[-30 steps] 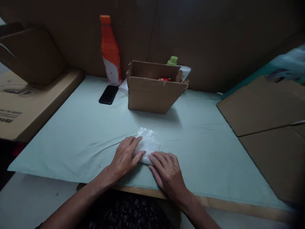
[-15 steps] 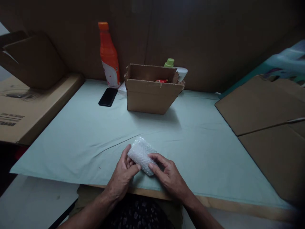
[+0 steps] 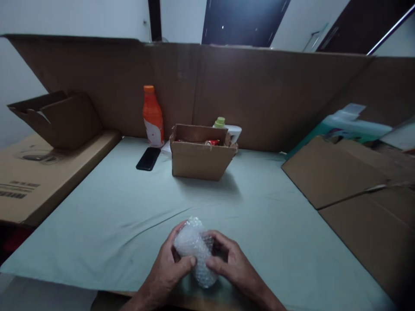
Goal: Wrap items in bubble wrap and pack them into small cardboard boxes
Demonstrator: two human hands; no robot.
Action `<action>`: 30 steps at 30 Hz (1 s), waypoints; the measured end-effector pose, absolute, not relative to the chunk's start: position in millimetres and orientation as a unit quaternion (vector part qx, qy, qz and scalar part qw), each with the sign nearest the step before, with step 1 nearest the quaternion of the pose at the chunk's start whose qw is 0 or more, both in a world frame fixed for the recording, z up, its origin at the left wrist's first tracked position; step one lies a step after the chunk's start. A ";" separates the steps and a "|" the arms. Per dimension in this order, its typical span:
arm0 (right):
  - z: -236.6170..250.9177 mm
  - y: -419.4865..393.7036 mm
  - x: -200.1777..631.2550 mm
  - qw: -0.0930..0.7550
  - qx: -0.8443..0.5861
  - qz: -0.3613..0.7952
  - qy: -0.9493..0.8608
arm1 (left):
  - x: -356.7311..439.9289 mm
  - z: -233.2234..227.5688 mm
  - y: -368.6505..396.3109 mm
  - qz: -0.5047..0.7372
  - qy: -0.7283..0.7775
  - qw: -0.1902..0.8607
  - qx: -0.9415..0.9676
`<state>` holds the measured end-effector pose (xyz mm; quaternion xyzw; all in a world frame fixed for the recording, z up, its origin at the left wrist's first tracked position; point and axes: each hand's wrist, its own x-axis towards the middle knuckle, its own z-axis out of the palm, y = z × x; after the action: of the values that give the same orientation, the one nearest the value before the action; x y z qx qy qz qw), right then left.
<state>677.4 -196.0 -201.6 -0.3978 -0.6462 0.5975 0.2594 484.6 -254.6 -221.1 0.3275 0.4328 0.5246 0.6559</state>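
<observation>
Lifting off the cloth (image 3: 275, 216), bubble-wrapped bundle (image 3: 195, 250) now sits between both hands.

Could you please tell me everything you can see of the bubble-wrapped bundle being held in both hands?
The bubble-wrapped bundle is a small, roughly oblong packet covered in clear, whitish bubble wrap; what is inside cannot be made out. It is lifted just above the near edge of the pale green cloth, tilted with one end up and away. The left hand grips its left side, thumb across the front, and the right hand holds its right side. Nothing else touches it.
</observation>
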 end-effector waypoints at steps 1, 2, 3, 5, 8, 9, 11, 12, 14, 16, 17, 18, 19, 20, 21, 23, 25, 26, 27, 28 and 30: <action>-202.5 -197.0 674.1 0.252 -0.402 0.592 -0.652 | 483.6 -225.1 -252.2 0.521 0.443 0.645 0.339; -203.5 -197.8 671.3 0.251 -0.413 0.575 -0.661 | 482.5 -230.1 -249.8 0.520 0.452 0.635 0.350; -204.6 -198.4 669.0 0.254 -0.425 0.552 -0.671 | 481.4 -235.8 -247.2 0.521 0.455 0.628 0.357; -206.3 -197.8 666.6 0.270 -0.445 0.511 -0.684 | 479.6 -247.9 -242.0 0.536 0.457 0.616 0.353; -206.8 -193.7 665.9 0.294 -0.475 0.460 -0.690 | 479.3 -259.7 -234.1 0.570 0.473 0.590 0.321; -206.7 -192.1 665.4 0.301 -0.482 0.447 -0.691 | 479.9 -260.8 -231.6 0.579 0.473 0.587 0.312; -207.0 -189.6 663.1 0.313 -0.482 0.437 -0.692 | 482.1 -259.5 -227.2 0.587 0.457 0.598 0.297; -207.7 -188.9 661.3 0.316 -0.476 0.443 -0.690 | 483.6 -258.1 -225.7 0.589 0.446 0.608 0.291; -209.7 -187.9 657.8 0.318 -0.460 0.466 -0.686 | 486.1 -255.9 -224.2 0.586 0.433 0.621 0.288; -211.4 -186.7 656.9 0.319 -0.441 0.482 -0.687 | 485.9 -254.9 -223.9 0.579 0.436 0.617 0.307; -211.3 -185.5 658.2 0.318 -0.434 0.483 -0.691 | 483.9 -253.7 -223.0 0.569 0.446 0.606 0.331; -210.3 -183.4 661.0 0.318 -0.433 0.480 -0.694 | 480.4 -250.6 -220.9 0.561 0.465 0.581 0.363; -208.1 -180.4 665.2 0.320 -0.438 0.472 -0.695 | 475.4 -244.7 -216.5 0.555 0.492 0.537 0.402; -204.6 -176.4 670.5 0.323 -0.448 0.461 -0.694 | 469.1 -235.3 -209.3 0.549 0.520 0.475 0.451; -200.1 -171.5 676.7 0.328 -0.462 0.448 -0.692 | 461.9 -221.9 -198.5 0.543 0.543 0.392 0.506; -188.7 -159.8 690.1 0.344 -0.486 0.410 -0.691 | 446.9 -185.7 -166.2 0.529 0.550 0.195 0.616; -176.5 -147.7 703.1 0.362 -0.500 0.357 -0.701 | 434.1 -146.0 -123.4 0.503 0.506 0.010 0.700; -170.8 -142.1 709.3 0.369 -0.502 0.329 -0.710 | 429.2 -129.4 -101.4 0.485 0.494 -0.054 0.720; -165.7 -137.1 715.4 0.373 -0.503 0.301 -0.720 | 425.4 -117.1 -81.2 0.457 0.501 -0.097 0.729; -161.0 -132.4 721.7 0.374 -0.504 0.272 -0.729 | 422.8 -109.9 -64.4 0.423 0.515 -0.119 0.736; -151.5 -123.6 735.0 0.377 -0.504 0.212 -0.748 | 420.6 -111.5 -44.8 0.359 0.530 -0.128 0.757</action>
<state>735.0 -123.6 -151.5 -0.5039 -0.7478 0.2117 0.3769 420.6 -44.8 -111.5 0.7573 0.5304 0.3590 -0.1277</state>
